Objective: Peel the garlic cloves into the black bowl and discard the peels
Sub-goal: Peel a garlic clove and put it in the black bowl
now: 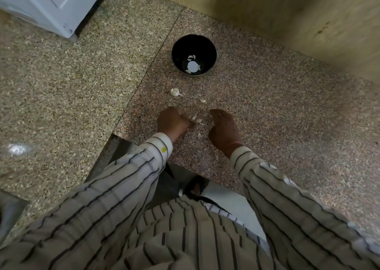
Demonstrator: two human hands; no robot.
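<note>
Speckled granite is making up the counter [267, 115], in two slabs: a greyer one on the left and a pinker one on the right, meeting at a thin seam. At the far left, one white appliance [51, 4] with a smooth panelled face is sitting on the grey slab. Moving right, one partial garlic bulb [175, 92], papery and lumpy with a short stem, is lying on the pink slab between the bowl and the hands. Near it, the left hand [173, 122] is curling into a fist, knuckles up, and appears to be pinching papery garlic peels [196, 119] at its fingertips. Far from the person, one round, glossy black bowl [194, 43] is holding about four small pale peeled cloves [192, 57] around a bright round glare at its bottom. One loose clove [203, 100] is lying just right of the bulb. The right hand [223, 126] is resting on its edge, fingers loosely curled; I cannot tell whether it is gripping anything. Both sleeves are striped cloth.
</note>
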